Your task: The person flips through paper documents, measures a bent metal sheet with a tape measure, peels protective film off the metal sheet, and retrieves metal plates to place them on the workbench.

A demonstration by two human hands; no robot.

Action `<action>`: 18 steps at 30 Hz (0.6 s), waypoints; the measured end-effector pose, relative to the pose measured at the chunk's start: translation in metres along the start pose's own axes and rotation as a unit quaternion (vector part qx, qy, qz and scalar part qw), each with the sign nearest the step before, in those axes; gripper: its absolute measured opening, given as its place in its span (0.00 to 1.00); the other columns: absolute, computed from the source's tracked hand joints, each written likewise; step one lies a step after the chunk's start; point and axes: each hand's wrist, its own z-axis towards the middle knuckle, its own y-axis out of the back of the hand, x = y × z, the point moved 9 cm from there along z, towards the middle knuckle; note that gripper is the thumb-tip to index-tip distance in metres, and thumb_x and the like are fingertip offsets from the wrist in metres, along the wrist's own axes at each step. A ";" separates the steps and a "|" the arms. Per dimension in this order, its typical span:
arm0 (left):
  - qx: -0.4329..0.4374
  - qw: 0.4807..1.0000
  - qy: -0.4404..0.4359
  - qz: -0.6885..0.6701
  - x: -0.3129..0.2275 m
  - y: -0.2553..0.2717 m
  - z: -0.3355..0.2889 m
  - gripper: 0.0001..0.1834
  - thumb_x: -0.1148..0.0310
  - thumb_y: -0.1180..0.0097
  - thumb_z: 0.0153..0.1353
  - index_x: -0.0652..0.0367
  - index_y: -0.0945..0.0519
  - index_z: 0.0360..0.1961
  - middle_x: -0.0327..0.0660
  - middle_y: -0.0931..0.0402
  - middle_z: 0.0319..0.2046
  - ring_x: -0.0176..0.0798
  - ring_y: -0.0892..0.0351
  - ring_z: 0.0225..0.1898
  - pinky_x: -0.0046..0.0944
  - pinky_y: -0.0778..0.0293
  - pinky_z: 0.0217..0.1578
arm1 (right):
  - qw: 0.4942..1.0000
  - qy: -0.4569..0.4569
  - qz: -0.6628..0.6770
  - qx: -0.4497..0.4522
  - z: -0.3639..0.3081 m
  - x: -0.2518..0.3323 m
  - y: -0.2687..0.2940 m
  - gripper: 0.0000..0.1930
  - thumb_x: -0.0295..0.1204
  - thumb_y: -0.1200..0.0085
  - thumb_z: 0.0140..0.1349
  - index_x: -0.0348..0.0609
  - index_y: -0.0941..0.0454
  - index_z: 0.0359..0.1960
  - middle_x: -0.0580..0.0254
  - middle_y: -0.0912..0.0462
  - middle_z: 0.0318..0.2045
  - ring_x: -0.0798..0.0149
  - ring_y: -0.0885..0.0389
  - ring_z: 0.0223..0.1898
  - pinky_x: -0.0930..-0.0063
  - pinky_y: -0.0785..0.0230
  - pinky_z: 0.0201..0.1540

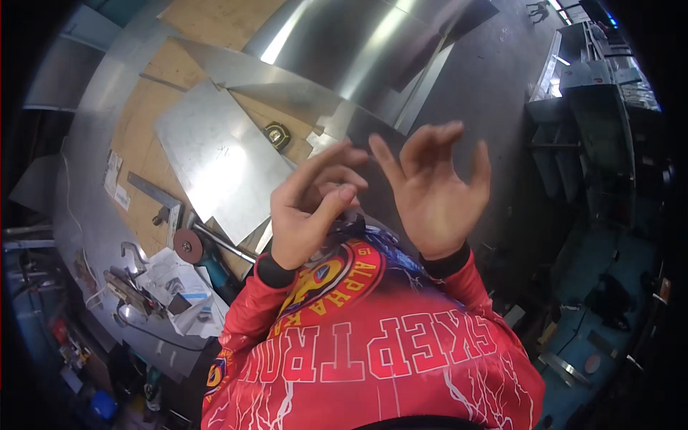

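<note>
My left hand (304,211) is raised in front of my chest, fingers loosely bent and apart, with nothing seen in it. Beside it, my right hand (438,193) is held up with the palm showing and the fingers spread; it holds nothing. The two hands do not touch each other. Nearest to my left hand, a flat, shiny metal sheet (215,161) lies on the workbench. A black and yellow tape measure (276,135) rests at that sheet's far edge.
An angle grinder (208,259) with a reddish disc lies at the bench's near edge, by papers (179,287) and a metal square (150,190). Plywood (132,118) lies under the sheet. A large curved metal sheet (337,54) is beyond. Dark shelving (588,136) stands right.
</note>
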 end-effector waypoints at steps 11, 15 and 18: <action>0.010 0.864 -0.286 0.413 -0.065 -0.071 0.011 0.36 0.62 0.43 0.60 0.68 0.39 0.66 0.57 0.36 0.57 0.51 0.25 0.46 0.41 0.25 0.42 | 0.983 -0.049 0.173 -0.017 0.025 -0.005 -0.033 0.17 0.40 0.48 0.64 0.37 0.24 0.43 0.77 0.20 0.26 0.76 0.20 0.38 0.61 0.57 0.74; -0.003 0.856 -0.284 0.431 -0.059 -0.071 0.002 0.37 0.58 0.42 0.59 0.67 0.37 0.64 0.55 0.37 0.58 0.53 0.26 0.46 0.43 0.24 0.42 | 0.982 -0.046 0.172 -0.059 0.021 -0.006 -0.022 0.17 0.39 0.48 0.64 0.36 0.24 0.43 0.77 0.21 0.25 0.75 0.20 0.36 0.61 0.55 0.73; -0.009 0.827 -0.285 0.485 -0.061 -0.068 -0.007 0.38 0.56 0.43 0.59 0.68 0.38 0.65 0.57 0.38 0.58 0.56 0.28 0.49 0.44 0.26 0.44 | 0.985 -0.056 0.156 -0.052 0.021 -0.015 -0.021 0.17 0.39 0.48 0.64 0.35 0.24 0.44 0.77 0.22 0.24 0.74 0.20 0.36 0.62 0.54 0.73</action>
